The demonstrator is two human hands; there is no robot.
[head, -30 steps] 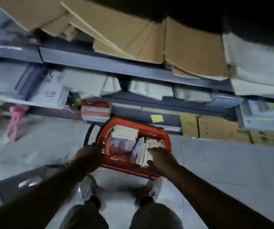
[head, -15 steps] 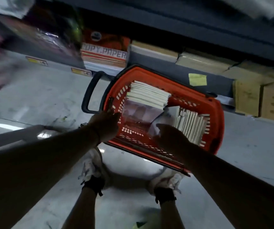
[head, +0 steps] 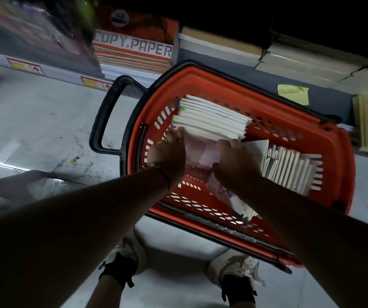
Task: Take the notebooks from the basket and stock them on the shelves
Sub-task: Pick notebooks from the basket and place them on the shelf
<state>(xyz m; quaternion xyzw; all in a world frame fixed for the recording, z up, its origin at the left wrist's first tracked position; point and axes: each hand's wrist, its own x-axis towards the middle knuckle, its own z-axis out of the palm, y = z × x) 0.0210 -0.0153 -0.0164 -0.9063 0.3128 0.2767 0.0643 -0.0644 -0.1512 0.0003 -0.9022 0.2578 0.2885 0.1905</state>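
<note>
Floor [head: 45,121]: grey, smooth, scuffed concrete; open on the left of the basket and in a strip between its near rim and the person's shoes [head: 237,268].
Shelf [head: 223,61]: dark metal bottom edge running across the top, just behind the basket's far rim; warning stickers on its left stretch, a yellow note [head: 293,94] on its right.
Basket [head: 325,150]: orange slotted plastic, rounded oblong, long axis running left to right and tilted; a black loop handle [head: 104,116] juts from its left end over bare floor.
Copy-paper box [head: 134,44]: red and white striped card, on the shelf just behind the handle.
Notebooks, flat stack [head: 211,118]: white page edges, lying in the far-left part of the basket, long axis pointing right.
Notebooks, upright row [head: 289,170]: standing on edge in the right part, spines toward the near side.
Notebook between the hands [head: 200,152]: pinkish cover, in the basket's middle.
Left hand [head: 169,154]: grip set on that notebook's left edge, fingers curled over it.
Right hand [head: 238,161]: grip set on its right edge, fingers curled around it.
</note>
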